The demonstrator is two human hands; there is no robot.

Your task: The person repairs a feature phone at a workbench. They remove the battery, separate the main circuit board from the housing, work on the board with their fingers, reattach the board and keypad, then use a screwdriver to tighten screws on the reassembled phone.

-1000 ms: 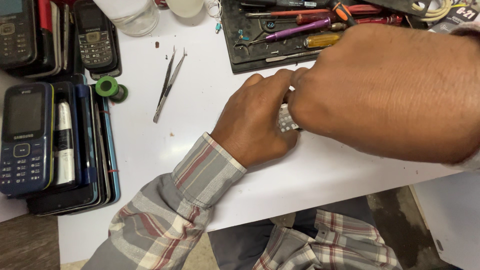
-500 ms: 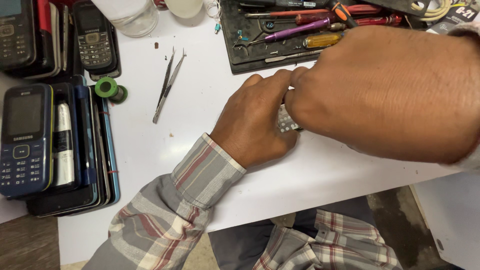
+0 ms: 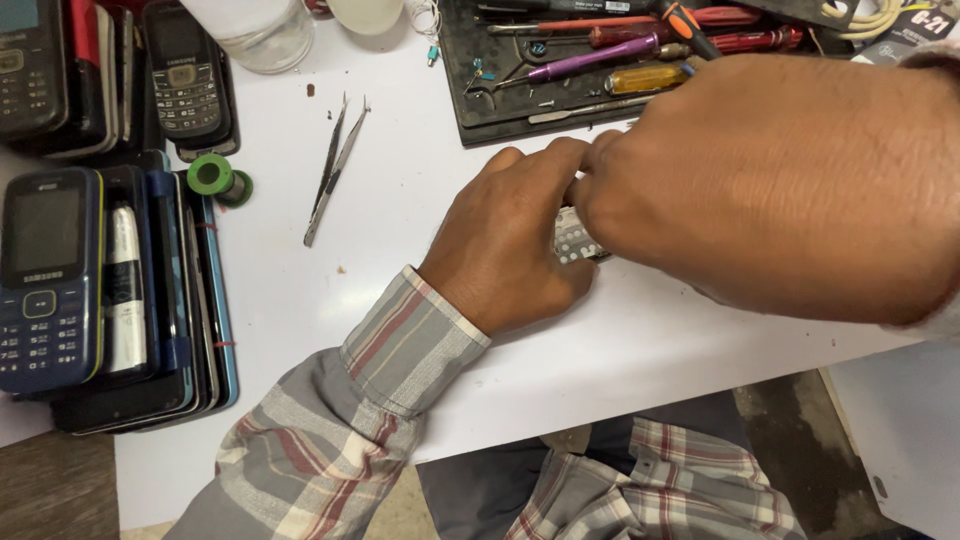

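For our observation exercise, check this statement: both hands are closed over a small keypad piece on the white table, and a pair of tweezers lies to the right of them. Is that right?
Not quite. In the head view the tweezers lie to the left of the hands, not the right. The rest holds: the left hand and right hand meet over the small keypad piece on the white table.

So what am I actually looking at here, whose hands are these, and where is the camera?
The camera sits on a person's head, looking down at their own two bare hands over a white table. The left hand, in a plaid sleeve, and the right hand, close to the lens, meet on a small phone keypad piece; the exact grip is hidden. Nearby lie tweezers, a green spool, a blue keypad phone on stacked phones, and a black tray of screwdrivers.
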